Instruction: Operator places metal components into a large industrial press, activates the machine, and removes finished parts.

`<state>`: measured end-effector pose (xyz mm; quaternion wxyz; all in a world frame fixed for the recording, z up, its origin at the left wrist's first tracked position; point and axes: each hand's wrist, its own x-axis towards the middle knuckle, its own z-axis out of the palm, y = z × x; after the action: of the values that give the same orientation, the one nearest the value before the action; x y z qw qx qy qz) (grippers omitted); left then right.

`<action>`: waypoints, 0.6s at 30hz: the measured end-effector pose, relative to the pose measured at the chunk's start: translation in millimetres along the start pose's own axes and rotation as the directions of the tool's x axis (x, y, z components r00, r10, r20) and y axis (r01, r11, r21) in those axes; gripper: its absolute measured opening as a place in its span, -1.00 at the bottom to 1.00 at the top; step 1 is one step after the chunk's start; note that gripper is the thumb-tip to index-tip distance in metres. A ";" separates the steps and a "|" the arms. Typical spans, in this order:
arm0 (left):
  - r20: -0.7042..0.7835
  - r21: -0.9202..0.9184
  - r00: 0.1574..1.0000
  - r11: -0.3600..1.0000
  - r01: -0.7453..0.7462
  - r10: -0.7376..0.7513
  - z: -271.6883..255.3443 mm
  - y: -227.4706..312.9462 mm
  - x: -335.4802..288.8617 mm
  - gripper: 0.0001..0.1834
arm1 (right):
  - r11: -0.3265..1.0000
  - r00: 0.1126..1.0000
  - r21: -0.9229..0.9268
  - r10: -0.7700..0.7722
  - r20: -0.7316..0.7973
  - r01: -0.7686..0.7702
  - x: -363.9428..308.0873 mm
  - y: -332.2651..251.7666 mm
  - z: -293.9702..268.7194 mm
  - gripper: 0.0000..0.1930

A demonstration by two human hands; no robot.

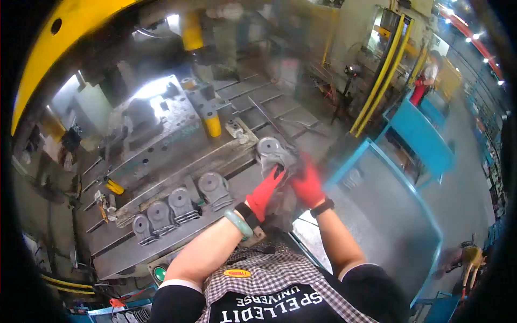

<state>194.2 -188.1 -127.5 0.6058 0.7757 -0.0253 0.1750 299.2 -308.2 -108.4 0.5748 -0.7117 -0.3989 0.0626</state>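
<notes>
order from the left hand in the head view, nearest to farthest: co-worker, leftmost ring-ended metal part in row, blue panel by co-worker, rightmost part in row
1. Rightmost metal part: left of the left hand.
2. Leftmost metal part: row's left end.
3. Blue panel: off to the right.
4. Co-worker: upper right, behind the panel.

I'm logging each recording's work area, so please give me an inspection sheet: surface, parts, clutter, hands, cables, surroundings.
Surface: grey slotted metal bed, carrying a large block.
Parts: row of four round-ended grey metal pieces; similar piece farther right.
Clutter: small yellow piece beside the block.
Hands: left hand, red-gloved, at the similar piece; right hand, red-gloved, blurred, beside it; grips unclear.
Cables: none clearly distinguishable.
Surroundings: blue-edged table to the right; another person farther back.
</notes>
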 end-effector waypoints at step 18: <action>-0.923 -0.196 0.322 0.978 0.075 -0.210 -182.2 39.8 -313.7 -0.61 | 0.511 0.946 -0.828 0.081 0.313 0.230 148.1 127.6 -58.5 -0.55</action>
<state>-153.8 -79.9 -148.0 0.5668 0.4951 0.3860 0.5334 494.4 -261.0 -145.1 0.0805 -0.8642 -0.4935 -0.0559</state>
